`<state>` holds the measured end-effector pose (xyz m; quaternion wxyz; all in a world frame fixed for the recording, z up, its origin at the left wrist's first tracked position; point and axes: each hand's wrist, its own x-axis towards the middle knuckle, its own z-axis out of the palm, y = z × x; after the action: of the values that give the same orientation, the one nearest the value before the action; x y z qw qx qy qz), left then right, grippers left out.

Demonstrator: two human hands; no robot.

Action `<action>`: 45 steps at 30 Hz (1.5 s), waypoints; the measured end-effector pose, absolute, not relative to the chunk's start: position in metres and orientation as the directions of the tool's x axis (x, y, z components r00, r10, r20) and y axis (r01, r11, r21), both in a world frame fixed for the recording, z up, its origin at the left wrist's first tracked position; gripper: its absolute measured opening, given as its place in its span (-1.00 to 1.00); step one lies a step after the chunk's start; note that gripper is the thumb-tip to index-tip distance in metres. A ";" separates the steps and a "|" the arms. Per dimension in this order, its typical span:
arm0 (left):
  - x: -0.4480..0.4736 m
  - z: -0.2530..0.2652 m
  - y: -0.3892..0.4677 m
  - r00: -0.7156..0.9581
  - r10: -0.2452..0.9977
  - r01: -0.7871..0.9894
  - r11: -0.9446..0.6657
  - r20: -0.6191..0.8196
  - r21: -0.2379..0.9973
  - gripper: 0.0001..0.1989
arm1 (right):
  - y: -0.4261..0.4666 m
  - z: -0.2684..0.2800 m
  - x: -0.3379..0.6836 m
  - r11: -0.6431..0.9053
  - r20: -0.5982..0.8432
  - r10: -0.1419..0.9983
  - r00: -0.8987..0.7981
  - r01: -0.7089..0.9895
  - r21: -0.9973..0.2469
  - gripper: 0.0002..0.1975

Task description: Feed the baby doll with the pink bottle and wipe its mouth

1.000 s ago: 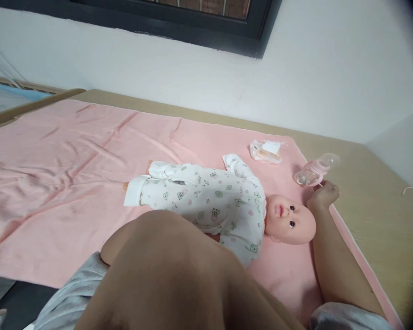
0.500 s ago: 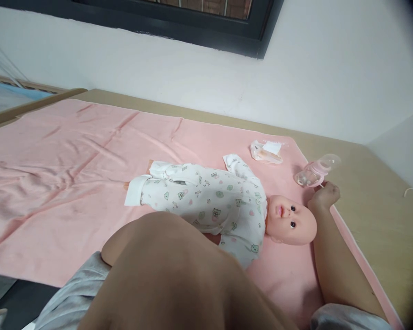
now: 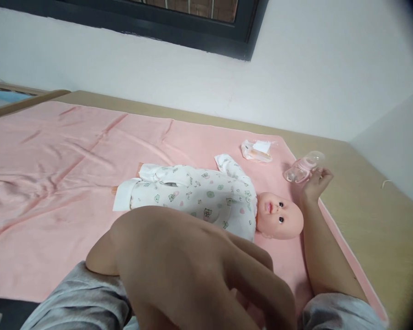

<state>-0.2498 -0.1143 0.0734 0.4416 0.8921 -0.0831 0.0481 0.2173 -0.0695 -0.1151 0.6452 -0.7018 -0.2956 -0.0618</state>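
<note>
Our right hand [image 3: 315,180] reaches out at about two o'clock from the doll's head [image 3: 280,221], fingers spread and loosely open, fingertips touching the clear baby bottle [image 3: 302,168] without closing round it yet; the bottle lies on its side at the edge of the pink blanket [image 3: 55,174], near the crumpled wrapper [image 3: 256,151] at its ten o'clock. We judge it best to wrap the fingers round the barrel, not the domed cap, since it could roll onto the bare board [image 3: 365,211]. Our left hand [image 3: 192,270] hovers close to the camera at six o'clock, fingers relaxed, holding nothing we can see. Compared with a second ago, the right hand has opened from a loose curl and moved up to meet the bottle; the doll [image 3: 192,195] lies as it did.
</note>
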 end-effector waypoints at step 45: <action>-0.205 0.080 -0.079 0.711 0.547 0.319 -0.811 0.442 0.490 -0.45 | -0.149 0.031 -0.022 0.428 0.505 0.824 0.257 0.302 -0.852 -0.48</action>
<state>-0.2047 -0.0795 0.0805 0.1927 0.9048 0.2392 0.2950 -0.0225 -0.1486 0.0309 0.6219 -0.4919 -0.5720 0.2098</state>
